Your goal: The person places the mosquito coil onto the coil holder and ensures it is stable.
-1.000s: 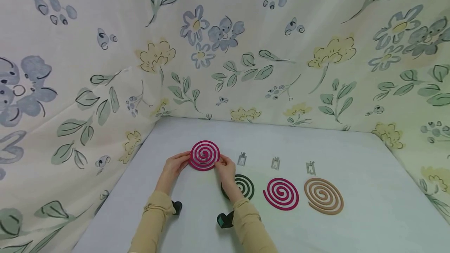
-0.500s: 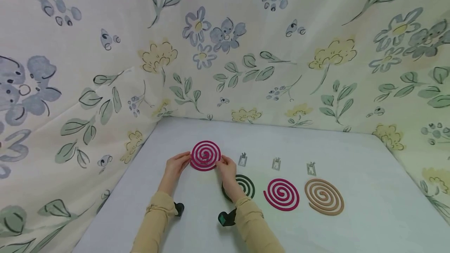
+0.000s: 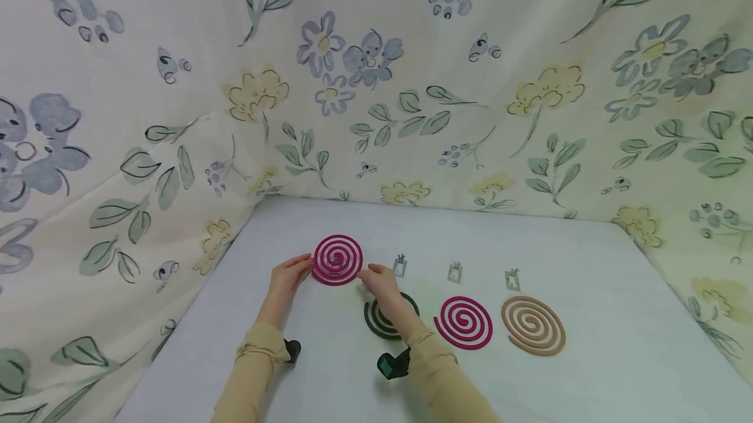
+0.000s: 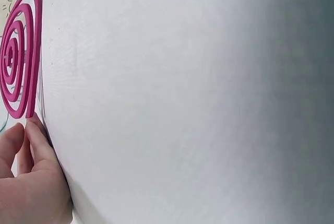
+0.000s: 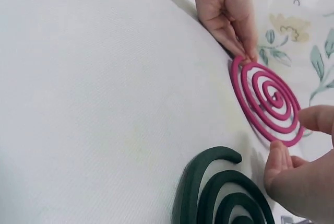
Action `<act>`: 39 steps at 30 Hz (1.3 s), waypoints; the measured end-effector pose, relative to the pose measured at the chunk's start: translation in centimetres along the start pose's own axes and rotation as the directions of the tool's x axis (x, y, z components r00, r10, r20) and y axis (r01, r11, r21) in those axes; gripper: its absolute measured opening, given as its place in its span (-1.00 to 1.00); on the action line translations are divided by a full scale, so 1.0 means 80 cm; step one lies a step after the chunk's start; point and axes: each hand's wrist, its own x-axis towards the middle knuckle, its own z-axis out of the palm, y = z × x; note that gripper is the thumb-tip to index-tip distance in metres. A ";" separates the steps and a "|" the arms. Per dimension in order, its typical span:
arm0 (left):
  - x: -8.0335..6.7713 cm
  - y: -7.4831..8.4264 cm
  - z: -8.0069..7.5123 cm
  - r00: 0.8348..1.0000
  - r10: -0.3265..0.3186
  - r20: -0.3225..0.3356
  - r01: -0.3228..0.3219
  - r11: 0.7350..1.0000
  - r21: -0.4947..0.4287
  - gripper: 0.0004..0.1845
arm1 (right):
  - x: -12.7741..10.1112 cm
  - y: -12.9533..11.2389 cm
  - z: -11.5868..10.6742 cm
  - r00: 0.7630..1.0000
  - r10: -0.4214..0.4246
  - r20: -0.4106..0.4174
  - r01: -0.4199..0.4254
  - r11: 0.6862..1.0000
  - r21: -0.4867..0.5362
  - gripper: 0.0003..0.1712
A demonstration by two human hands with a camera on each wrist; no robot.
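Note:
A pink mosquito coil (image 3: 338, 257) stands a little above the white table at the back left; a bit of grey metal shows at its centre. My left hand (image 3: 288, 277) pinches the coil's outer end at its left edge, as the right wrist view also shows. Beside its right edge is my right hand (image 3: 384, 286), thumb and fingers parted around the rim with a small gap. Under my right forearm lies a dark green coil (image 5: 194, 192), partly hidden. Further right lie another pink coil (image 3: 465, 321) and a tan coil (image 3: 532, 323).
Behind the coils, three small metal coil stands (image 3: 455, 272) lie in a row on the white table (image 3: 600, 292). Floral cloth (image 3: 376, 129) hangs along the table's back and sides. A black device (image 3: 393, 365) sits at each wrist.
My right hand has let go of the pink coil's right edge and drawn slightly right. The coil and my left hand stay put; the view has shifted slightly.

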 end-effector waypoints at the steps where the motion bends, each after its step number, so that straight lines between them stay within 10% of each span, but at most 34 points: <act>1: 0.001 0.000 0.000 1.000 -0.002 0.000 0.002 1.000 0.007 -0.51 | -0.001 0.001 -0.002 1.000 -0.011 0.012 0.011 1.000 -0.008 -0.37; 19: 0.002 -0.003 -0.006 0.997 -0.059 0.058 0.052 0.991 0.127 -0.43 | -0.031 0.005 -0.068 0.982 -0.142 0.124 0.166 0.963 -0.212 -0.40; 32: -0.015 0.026 0.003 0.997 -0.004 -0.082 0.024 0.969 0.248 -0.39 | -0.066 0.006 -0.112 0.982 -0.129 0.141 0.164 0.949 -0.271 -0.42; 39: -0.039 0.026 0.037 0.996 0.085 0.016 -0.083 0.887 0.455 -0.45 | -0.077 0.007 -0.142 0.987 -0.121 0.103 0.151 0.909 -0.389 -0.42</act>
